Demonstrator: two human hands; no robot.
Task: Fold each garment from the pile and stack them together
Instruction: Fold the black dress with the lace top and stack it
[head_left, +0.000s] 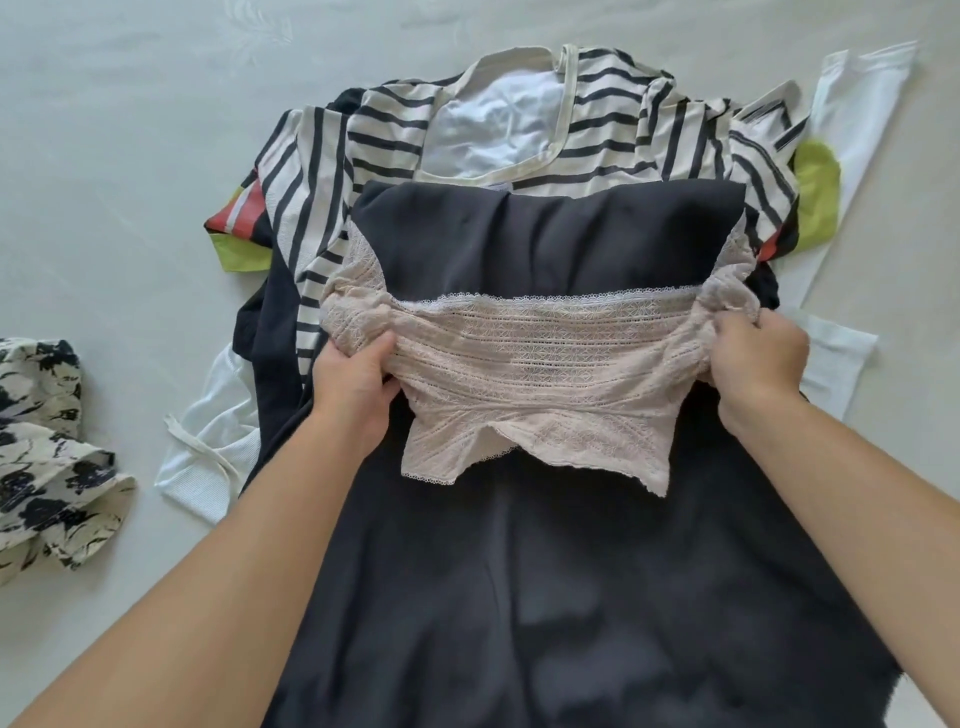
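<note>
A pale pink lace top (545, 364) is stretched between both hands over the middle of the pile. My left hand (358, 384) grips its bunched left end, and my right hand (758, 364) grips its bunched right end. Under it lies a dark grey garment (545, 571) spread toward me. Behind that is a black-and-cream striped top (613, 130) with a white lining. A white garment (852, 119) and a red, lime and black piece (244, 228) stick out from beneath the pile.
A cream garment with black floral print (47, 452) lies crumpled at the left edge. Everything rests on a pale grey-white bed surface (130, 130), which shows bare at the far side and to the left.
</note>
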